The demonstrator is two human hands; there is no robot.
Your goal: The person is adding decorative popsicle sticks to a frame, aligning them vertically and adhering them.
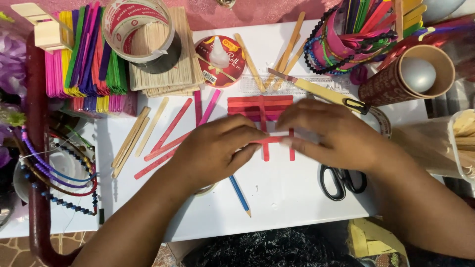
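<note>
1. Left hand (215,148) is in the middle of the frame. Its fingertips are pinched together on one end of a red craft stick (271,140) that lies flat & sideways.
2. Right hand (336,133) is just right of centre. Its fingers press on the other end of the same stick, so both hands grip it.
3. That stick lies across two upright red sticks (265,151), on the white board (287,198), w/ a row of red sticks (260,103) touching just above.
4. A blue pencil (240,195) lies below the left hand. Black scissors (339,182) lie below the right hand, partly under the wrist.
5. Loose red & pink sticks (170,133) and plain wood sticks (129,141) lie left of centre.
6. Upper left: a pile of coloured sticks (84,59) & a tape roll (138,27) on top of plain sticks.
7. Top middle: a round red glue pack (220,59). Near it is a yellow box cutter (316,89).
8. Upper right: a brown paper cup (408,74) w/ a white ball inside.
9. Left edge: bead strings (59,173), purple, blue & red.
</note>
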